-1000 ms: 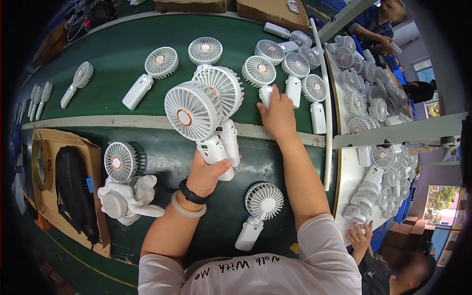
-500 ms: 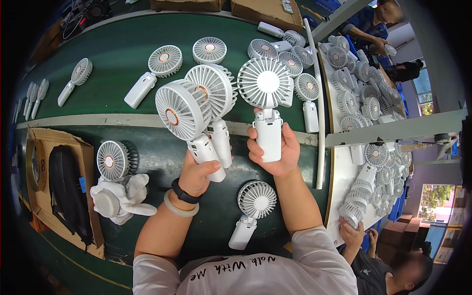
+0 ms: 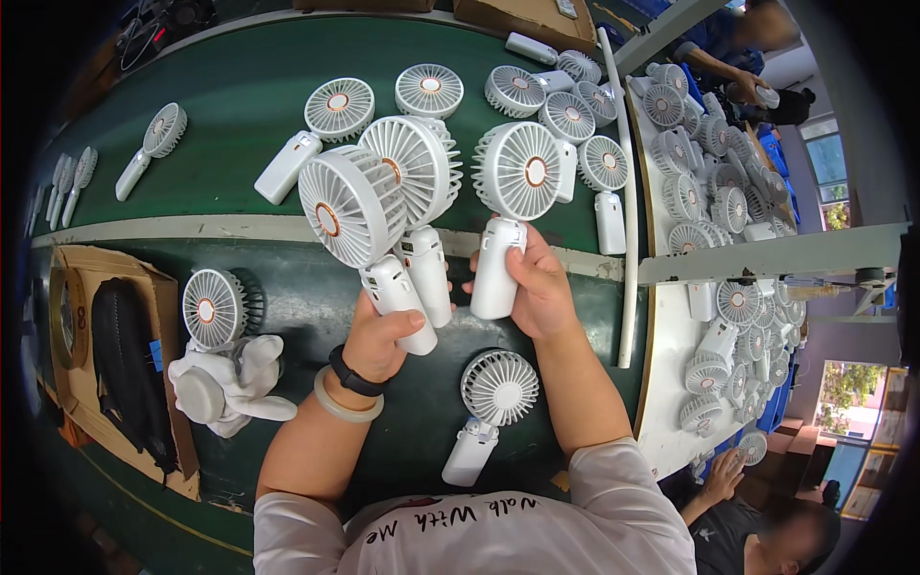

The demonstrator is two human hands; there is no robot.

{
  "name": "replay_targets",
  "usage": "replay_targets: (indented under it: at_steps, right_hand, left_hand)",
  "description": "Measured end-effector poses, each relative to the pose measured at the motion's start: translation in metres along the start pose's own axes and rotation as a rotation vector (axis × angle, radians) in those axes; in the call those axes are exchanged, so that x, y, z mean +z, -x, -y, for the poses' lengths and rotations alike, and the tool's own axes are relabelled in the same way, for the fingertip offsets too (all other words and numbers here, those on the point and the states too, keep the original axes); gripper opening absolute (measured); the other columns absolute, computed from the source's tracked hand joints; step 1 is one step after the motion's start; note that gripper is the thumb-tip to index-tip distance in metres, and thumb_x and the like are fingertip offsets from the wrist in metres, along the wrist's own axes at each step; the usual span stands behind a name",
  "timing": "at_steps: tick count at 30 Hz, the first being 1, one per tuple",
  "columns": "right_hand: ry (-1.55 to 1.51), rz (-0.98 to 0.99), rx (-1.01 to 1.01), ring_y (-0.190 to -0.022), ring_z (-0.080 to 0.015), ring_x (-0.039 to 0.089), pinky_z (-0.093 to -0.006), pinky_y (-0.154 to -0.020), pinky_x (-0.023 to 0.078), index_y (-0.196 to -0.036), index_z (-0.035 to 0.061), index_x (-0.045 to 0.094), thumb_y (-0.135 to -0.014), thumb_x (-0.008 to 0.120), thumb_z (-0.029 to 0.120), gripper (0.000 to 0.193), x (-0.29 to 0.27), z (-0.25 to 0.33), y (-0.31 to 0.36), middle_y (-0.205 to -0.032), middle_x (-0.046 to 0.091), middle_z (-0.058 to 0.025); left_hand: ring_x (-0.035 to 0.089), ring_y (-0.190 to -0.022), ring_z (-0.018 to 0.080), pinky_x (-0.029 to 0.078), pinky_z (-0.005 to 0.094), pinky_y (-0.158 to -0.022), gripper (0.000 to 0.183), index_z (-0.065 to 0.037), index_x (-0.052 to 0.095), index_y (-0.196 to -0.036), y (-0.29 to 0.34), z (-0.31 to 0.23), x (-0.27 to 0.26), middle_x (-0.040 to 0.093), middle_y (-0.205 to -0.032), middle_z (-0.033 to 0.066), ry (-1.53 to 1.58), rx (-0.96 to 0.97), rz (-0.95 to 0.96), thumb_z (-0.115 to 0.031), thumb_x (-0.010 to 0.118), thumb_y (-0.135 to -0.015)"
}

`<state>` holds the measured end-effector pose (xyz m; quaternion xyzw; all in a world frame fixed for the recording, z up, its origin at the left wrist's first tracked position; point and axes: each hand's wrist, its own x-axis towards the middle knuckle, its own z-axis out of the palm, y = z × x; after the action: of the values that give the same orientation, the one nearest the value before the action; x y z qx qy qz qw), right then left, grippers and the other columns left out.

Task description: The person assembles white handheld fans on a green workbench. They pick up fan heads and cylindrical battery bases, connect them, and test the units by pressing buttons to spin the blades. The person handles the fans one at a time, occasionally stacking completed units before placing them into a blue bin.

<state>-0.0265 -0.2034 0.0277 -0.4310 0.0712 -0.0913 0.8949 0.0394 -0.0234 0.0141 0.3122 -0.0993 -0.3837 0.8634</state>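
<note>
Three fans (image 3: 534,172) in hands (image 3: 544,292), carton (image 3: 169,311) holding tape roll (image 3: 80,321), black pouch (image 3: 129,369)

the left hand (image 3: 379,337) grips two white handheld fans (image 3: 351,206); the right hand (image 3: 543,290) holds one fan (image 3: 517,177); another fan (image 3: 499,388) lies between the forearms (image 3: 594,393).

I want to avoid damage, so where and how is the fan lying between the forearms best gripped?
Probably by its white handle, from the near side: that part lies nearest and is narrower and smoother than the ribbed head.

Three white orange-ringed fans (image 3: 529,172) aloft
</note>
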Motion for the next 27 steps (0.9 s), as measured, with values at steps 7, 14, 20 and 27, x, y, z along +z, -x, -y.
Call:
replay_targets:
  at_steps: [7, 14, 20, 27]
  right_hand:
    - [0.241, -0.105, -0.071, -0.089, -0.0217, 0.063, -0.0329, -0.076, 0.052, -0.115, 0.0005, 0.046, -0.083, 0.06, 0.012, 0.036, 0.0001, 0.0022, 0.0, -0.104, 0.061, -0.0142]
    - [0.212, -0.121, -0.111, -0.089, -0.0227, 0.063, -0.0347, -0.081, 0.05, -0.114, -0.0007, 0.047, -0.081, 0.062, 0.008, 0.037, -0.0003, -0.0006, -0.0017, -0.104, 0.061, -0.0157]
    - [0.234, -0.13, -0.105, -0.09, -0.0224, 0.063, -0.034, -0.082, 0.049, -0.114, -0.0009, 0.048, -0.081, 0.061, 0.006, 0.036, -0.0004, 0.0011, -0.0021, -0.105, 0.061, -0.0158]
    - [0.252, -0.139, -0.104, -0.091, -0.0211, 0.062, -0.0328, -0.082, 0.049, -0.115, -0.0011, 0.048, -0.08, 0.061, 0.005, 0.037, 0.001, 0.0015, -0.0017, -0.105, 0.062, -0.015]
  left_hand:
    - [0.057, -0.1, 0.0259, 0.049, 0.0415, -0.085, 0.067, -0.003, 0.038, -0.123, 0.0, 0.001, -0.0012, 0.053, -0.114, 0.0158, -0.018, 0.0, 0.005, -0.008, 0.069, -0.064]
    - [0.057, -0.1, 0.0258, 0.049, 0.0412, -0.085, 0.066, -0.003, 0.039, -0.123, -0.0001, 0.0015, 0.0003, 0.053, -0.113, 0.0154, -0.023, -0.002, 0.008, -0.008, 0.069, -0.064]
    - [0.054, -0.105, 0.0279, 0.048, 0.0464, -0.087, 0.079, -0.008, 0.03, -0.133, -0.0005, 0.0043, -0.0054, 0.048, -0.118, 0.0162, -0.09, -0.013, 0.032, -0.012, 0.069, -0.065]
    - [0.054, -0.104, 0.0255, 0.049, 0.047, -0.086, 0.069, -0.005, 0.037, -0.127, -0.0005, 0.0045, -0.0008, 0.051, -0.114, 0.0128, -0.022, -0.008, 0.029, -0.004, 0.068, -0.065]
